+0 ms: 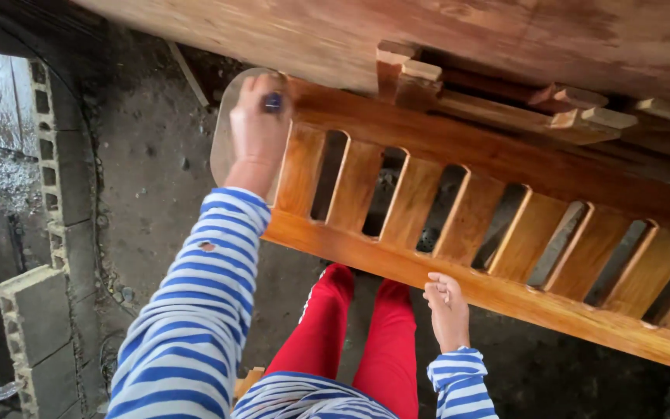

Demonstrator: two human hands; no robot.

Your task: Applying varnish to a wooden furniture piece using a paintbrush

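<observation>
A varnished orange-brown wooden frame (498, 155) with several slanted slats stretches from the upper left to the lower right. My left hand (257, 128) is closed on a small dark blue object, which it presses against the frame's rounded left end. My right hand (445, 304) rests with curled fingers on the frame's near rail (552, 306). Both arms wear blue-and-white striped sleeves, and red trousers show below the frame.
A broad reddish wooden panel (505, 39) lies beyond the frame, with small wooden blocks (583, 109) between the two. Grey concrete blocks (36, 326) stand at the left on a dirty floor (157, 194).
</observation>
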